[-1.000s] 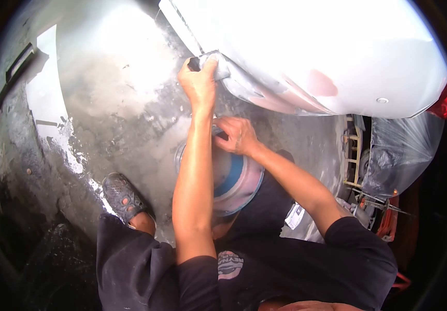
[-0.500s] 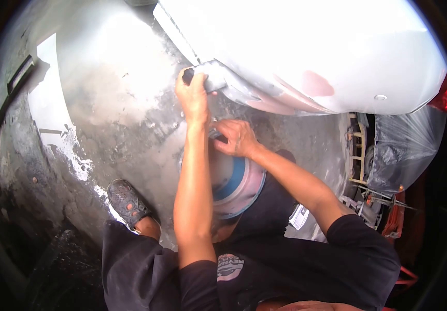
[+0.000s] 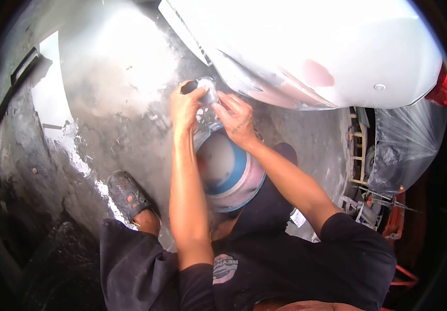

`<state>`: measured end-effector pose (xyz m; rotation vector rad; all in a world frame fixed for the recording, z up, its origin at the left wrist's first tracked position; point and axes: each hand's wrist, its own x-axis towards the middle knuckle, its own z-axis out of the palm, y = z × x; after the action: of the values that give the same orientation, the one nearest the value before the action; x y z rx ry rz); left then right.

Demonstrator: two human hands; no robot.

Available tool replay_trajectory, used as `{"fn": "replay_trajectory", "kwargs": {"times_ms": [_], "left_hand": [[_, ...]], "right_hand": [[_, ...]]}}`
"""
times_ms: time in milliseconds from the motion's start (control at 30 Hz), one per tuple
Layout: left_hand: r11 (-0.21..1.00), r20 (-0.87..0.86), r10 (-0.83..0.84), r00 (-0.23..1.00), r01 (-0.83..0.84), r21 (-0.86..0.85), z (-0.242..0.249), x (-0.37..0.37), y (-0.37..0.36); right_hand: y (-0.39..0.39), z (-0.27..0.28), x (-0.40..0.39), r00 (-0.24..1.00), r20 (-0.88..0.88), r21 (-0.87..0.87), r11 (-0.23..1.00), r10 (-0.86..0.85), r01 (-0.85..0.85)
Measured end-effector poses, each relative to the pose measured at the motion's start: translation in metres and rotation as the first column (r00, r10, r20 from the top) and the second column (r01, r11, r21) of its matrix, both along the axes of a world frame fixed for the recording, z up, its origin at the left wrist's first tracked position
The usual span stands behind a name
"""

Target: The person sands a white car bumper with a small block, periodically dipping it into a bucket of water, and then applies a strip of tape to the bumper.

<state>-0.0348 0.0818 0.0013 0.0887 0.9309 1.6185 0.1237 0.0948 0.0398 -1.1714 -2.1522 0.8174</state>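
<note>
My left hand (image 3: 184, 106) is closed on a thin grey sheet that looks like wet sandpaper (image 3: 208, 89), with a dark patch by the thumb. From the other side my right hand (image 3: 238, 119) meets the sheet's edge, its fingertips pressed together there; whether it holds anything else is hidden. Both hands are above the far rim of a bucket (image 3: 257, 187) of cloudy water between my legs. Just beyond the hands curves a white car body panel (image 3: 285, 57) with pinkish and grey patches along its lower edge. The sheet is apart from the panel.
Wet grey concrete floor (image 3: 130, 135) spreads to the left, with a white strip (image 3: 50, 88) and a dark curved trim piece (image 3: 8, 101). My sandalled foot (image 3: 127, 197) stands left of the bucket. Plastic sheeting (image 3: 405, 150) and a slatted frame (image 3: 357, 145) are at right.
My left hand has drawn the sheet away from the panel's edge, slightly toward me. My right hand has risen from over the bucket to the sheet, uncovering more of the water.
</note>
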Motion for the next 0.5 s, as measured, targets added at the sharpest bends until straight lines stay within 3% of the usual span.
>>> {"fn": "replay_trajectory", "kwargs": {"times_ms": [33,67,100,167,200,300,367,433,500], "left_hand": [[0.996,-0.072,0.079,0.994,-0.082,-0.038,0.003,0.004,0.001],[0.99,-0.058,0.139,0.989,-0.139,-0.002,0.005,0.006,0.001],[0.99,-0.053,0.141,0.989,-0.142,-0.002,0.01,0.01,0.002],[0.951,-0.034,0.307,0.951,-0.306,0.036,0.021,0.016,0.005],[0.95,-0.169,0.309,0.936,-0.295,0.101,0.021,0.02,0.005],[0.932,-0.249,0.363,0.898,-0.357,0.072,0.016,0.025,0.01],[0.928,-0.172,0.373,0.912,-0.37,0.051,0.013,0.024,0.015],[0.92,-0.022,0.385,0.922,-0.386,-0.07,0.032,0.018,0.023],[0.909,0.056,0.414,0.909,-0.41,-0.07,0.049,0.018,0.038]], "right_hand": [[0.001,0.007,-0.011,0.992,0.118,0.203,0.977,0.046,-0.069],[0.001,0.016,-0.022,0.99,0.142,0.307,0.95,0.016,-0.06],[0.007,0.012,-0.025,0.989,0.146,0.307,0.95,0.019,-0.063],[0.021,0.007,-0.032,0.981,0.194,0.543,0.831,0.018,-0.122],[0.021,0.009,-0.033,0.98,0.196,0.542,0.831,0.021,-0.126],[0.021,0.015,-0.034,0.961,0.274,0.518,0.835,0.041,-0.183],[0.015,0.02,-0.029,0.965,0.21,0.493,0.835,0.157,-0.244],[0.003,0.028,-0.01,0.96,0.248,0.447,0.864,0.128,-0.231],[-0.007,0.028,0.014,0.954,0.285,0.398,0.893,0.099,-0.211]]}}
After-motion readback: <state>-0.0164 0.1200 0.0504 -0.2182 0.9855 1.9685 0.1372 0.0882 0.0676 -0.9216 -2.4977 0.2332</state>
